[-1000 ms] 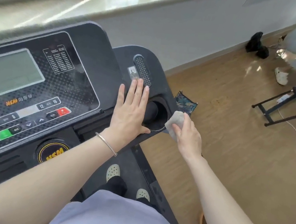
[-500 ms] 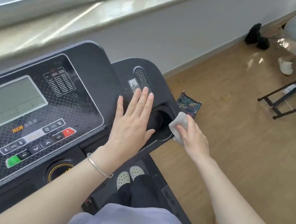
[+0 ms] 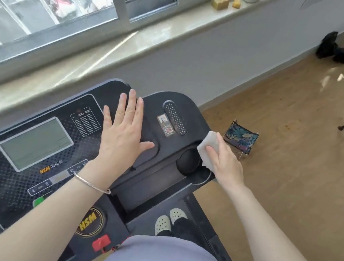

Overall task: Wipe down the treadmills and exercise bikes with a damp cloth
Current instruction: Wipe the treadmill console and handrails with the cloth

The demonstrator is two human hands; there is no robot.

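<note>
The right hand point(image 3: 227, 163) pinches the cloth point(image 3: 208, 142) at the console's point(image 3: 182, 102) cup holder point(image 3: 188, 163). The left hand point(image 3: 121, 136) rests flat, fingers point(image 3: 131, 106) straight. Firm circling strokes should clean it.

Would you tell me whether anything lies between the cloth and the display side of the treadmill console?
Yes: the left hand is spread flat over the console, between the cloth that the right hand grips by the cup holder and the display. Nothing else visible is in that path.
</note>
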